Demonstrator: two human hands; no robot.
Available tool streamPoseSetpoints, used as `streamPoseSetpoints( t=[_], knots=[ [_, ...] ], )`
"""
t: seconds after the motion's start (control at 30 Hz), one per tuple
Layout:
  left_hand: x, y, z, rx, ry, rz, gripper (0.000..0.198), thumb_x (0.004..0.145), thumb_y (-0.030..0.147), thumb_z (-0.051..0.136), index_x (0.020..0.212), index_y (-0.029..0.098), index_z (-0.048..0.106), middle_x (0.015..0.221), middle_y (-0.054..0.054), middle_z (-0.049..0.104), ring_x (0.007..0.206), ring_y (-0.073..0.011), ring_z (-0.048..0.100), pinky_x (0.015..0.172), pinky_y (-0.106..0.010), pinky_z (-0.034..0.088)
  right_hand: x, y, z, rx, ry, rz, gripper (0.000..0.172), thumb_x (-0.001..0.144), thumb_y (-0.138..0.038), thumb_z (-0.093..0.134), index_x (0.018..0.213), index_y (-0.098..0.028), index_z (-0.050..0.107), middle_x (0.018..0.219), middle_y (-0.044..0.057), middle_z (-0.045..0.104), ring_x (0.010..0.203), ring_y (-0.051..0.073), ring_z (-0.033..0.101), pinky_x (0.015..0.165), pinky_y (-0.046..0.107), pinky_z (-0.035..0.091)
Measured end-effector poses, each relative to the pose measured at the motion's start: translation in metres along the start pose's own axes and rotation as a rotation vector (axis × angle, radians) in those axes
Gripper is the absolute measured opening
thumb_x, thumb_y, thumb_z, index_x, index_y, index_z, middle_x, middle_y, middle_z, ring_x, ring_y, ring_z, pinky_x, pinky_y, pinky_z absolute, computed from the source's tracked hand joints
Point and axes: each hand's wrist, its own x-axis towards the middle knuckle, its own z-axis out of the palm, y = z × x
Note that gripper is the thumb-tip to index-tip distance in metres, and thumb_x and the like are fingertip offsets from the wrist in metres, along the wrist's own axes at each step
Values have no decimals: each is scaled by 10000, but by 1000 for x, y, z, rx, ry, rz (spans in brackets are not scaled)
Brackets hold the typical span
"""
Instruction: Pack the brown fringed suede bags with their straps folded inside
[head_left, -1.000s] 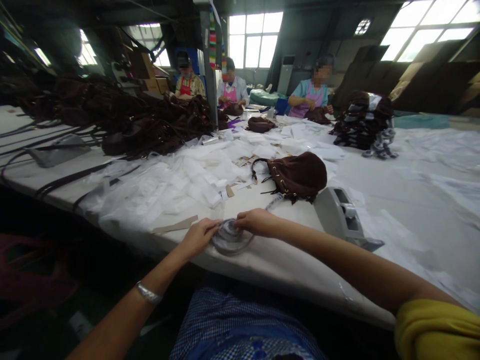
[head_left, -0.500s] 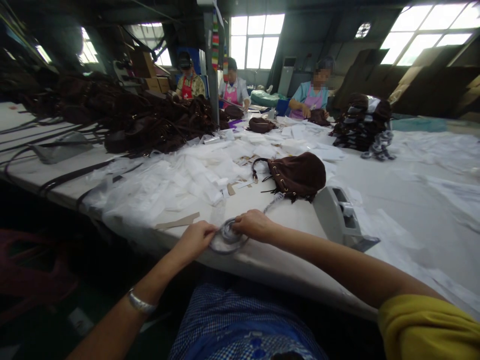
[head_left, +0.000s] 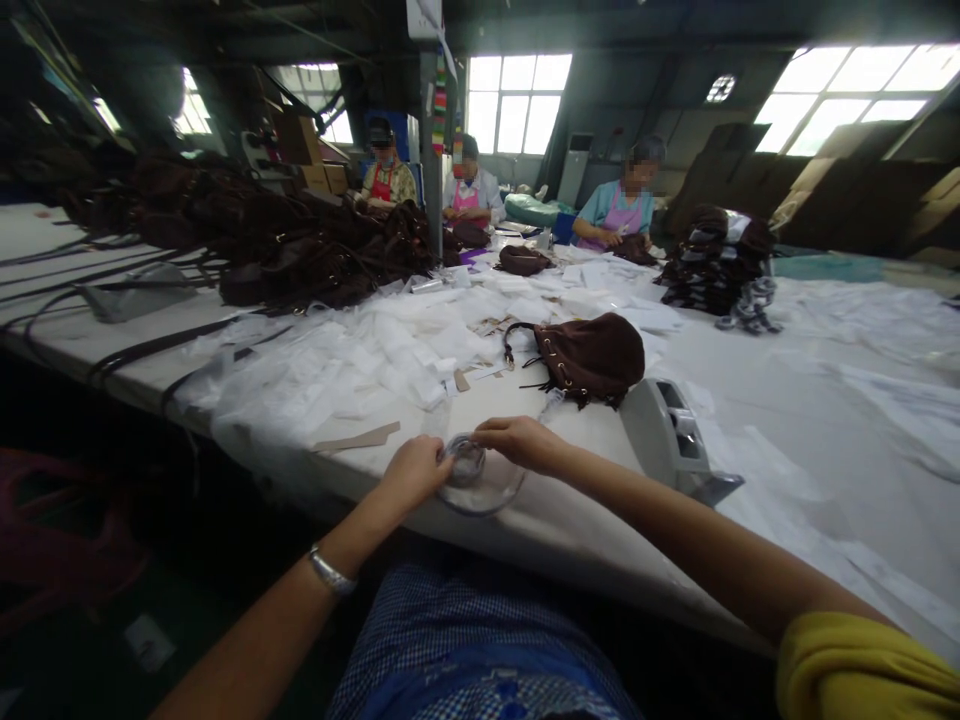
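At the near edge of the white table [head_left: 787, 440], both my hands hold a coiled strap [head_left: 480, 482] wrapped in clear film. My left hand [head_left: 414, 472] pinches its left side, a silver bracelet on that wrist. My right hand [head_left: 517, 442] has its fingers closed on the top of the coil. A brown drawstring bag [head_left: 596, 355] lies just beyond my right hand, a thin cord running from it toward the coil. A grey tape dispenser [head_left: 671, 432] stands to the right of my right forearm.
Loose clear plastic sleeves [head_left: 352, 365] cover the table's left middle. A heap of brown bags [head_left: 247, 240] fills the far left, and a dark stack [head_left: 720, 255] sits at the far right. Three people work at the far end. Long dark straps [head_left: 142, 350] trail off the left edge.
The coil has turned and shifted slightly right between my hands, and its loop hangs lower over the table edge. My left hand has moved right with it. The view has tilted a little.
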Motion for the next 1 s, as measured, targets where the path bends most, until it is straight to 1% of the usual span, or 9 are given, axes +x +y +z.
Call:
streamPoseSetpoints(
  t=[0.07, 0.23, 0.33, 0.4, 0.5, 0.6, 0.8, 0.9, 1.0],
  knots=[
    [2, 0, -2, -3, -11, 20, 247, 842, 336, 547, 709, 166, 666, 766, -103, 700, 751, -234, 636, 621, -302, 337, -5, 5, 4, 51, 56, 13, 280, 966, -176, 497, 1150, -217, 704, 1175, 57, 694, 990, 168, 657, 860, 239, 471],
    [11, -5, -7, -36, -28, 61, 235, 842, 328, 570, 738, 160, 698, 752, -106, 715, 761, -241, 658, 630, -290, 377, -12, 0, 14, 25, 22, 130, 242, 943, -176, 549, 1102, -191, 731, 1057, 65, 720, 871, 159, 674, 780, 225, 480],
    [22, -11, -8, -95, -29, 99, 183, 832, 279, 608, 942, 175, 710, 823, -70, 736, 778, -205, 672, 657, -257, 422, -13, -4, 8, -36, -15, 119, 324, 953, -162, 524, 1228, -260, 667, 994, 39, 708, 793, 143, 645, 716, 223, 449],
    [34, -14, -7, -139, -33, 134, 253, 822, 249, 635, 1065, 194, 677, 879, -40, 741, 782, -175, 677, 682, -235, 450, -13, -6, 2, -122, -68, 59, 333, 961, -177, 520, 1253, -278, 643, 976, 38, 689, 810, 156, 617, 716, 240, 427],
    [56, -13, -5, -179, -44, 179, 219, 813, 264, 669, 1023, 202, 672, 899, -13, 741, 773, -152, 677, 701, -219, 475, -9, -8, -1, -288, -120, -11, 221, 956, -213, 544, 1115, -228, 698, 1039, 72, 660, 931, 203, 580, 754, 279, 408],
    [72, -7, -2, -174, -9, 166, 206, 799, 310, 699, 963, 188, 678, 921, -22, 736, 786, -157, 673, 713, -227, 479, -4, -10, 4, -314, -113, 92, 174, 946, -259, 566, 999, -195, 720, 1037, 83, 658, 949, 217, 573, 735, 277, 401],
    [53, 4, 3, -85, 118, 44, 330, 903, 436, 529, 923, 186, 744, 932, -105, 692, 894, -244, 652, 784, -317, 464, 4, -18, 23, -198, -14, 395, 271, 925, -361, 576, 905, -152, 747, 906, 97, 706, 751, 184, 629, 655, 263, 400],
    [42, 4, 8, -90, 103, 25, 392, 876, 472, 552, 1128, 219, 714, 974, -101, 689, 920, -249, 652, 800, -317, 470, 10, -22, 26, -179, 1, 420, 285, 927, -351, 567, 870, -143, 753, 827, 97, 716, 708, 185, 640, 640, 267, 400],
    [43, 3, 12, -119, 67, 55, 408, 847, 360, 592, 1215, 201, 668, 1033, -102, 695, 981, -249, 645, 852, -314, 470, 12, -20, 21, -129, -2, 373, 254, 916, -361, 602, 873, -166, 758, 814, 69, 722, 738, 176, 650, 662, 251, 410]
  ],
)
